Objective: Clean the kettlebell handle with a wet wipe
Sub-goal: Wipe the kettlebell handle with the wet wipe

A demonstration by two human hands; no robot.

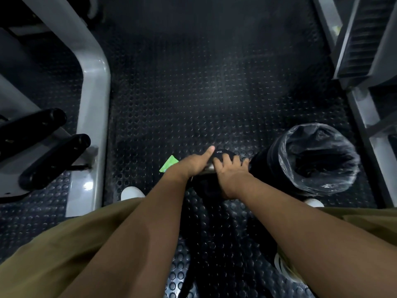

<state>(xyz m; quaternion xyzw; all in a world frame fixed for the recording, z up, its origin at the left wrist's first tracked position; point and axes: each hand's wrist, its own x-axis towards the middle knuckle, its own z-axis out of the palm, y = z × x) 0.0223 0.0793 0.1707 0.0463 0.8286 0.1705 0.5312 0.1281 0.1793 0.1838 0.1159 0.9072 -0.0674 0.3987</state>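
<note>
A black kettlebell [222,153] with a small white weight label sits on the floor between my feet. A short stretch of its grey metal handle [208,168] shows between my hands. My left hand [193,164] is wrapped around the handle from the left, thumb stretched forward. From the right, my right hand [232,172] lies over the kettlebell with its fingers curled on the black body. No wipe shows in either hand. A green wipe packet [168,163] lies on the floor just left of my left hand.
A black bin [277,168] lined with a clear bag stands right beside the kettlebell. Grey machine frames [94,117] rise on the left and on the right [365,117]. The floor is studded black rubber [193,93]. My white shoes [132,192] flank the kettlebell.
</note>
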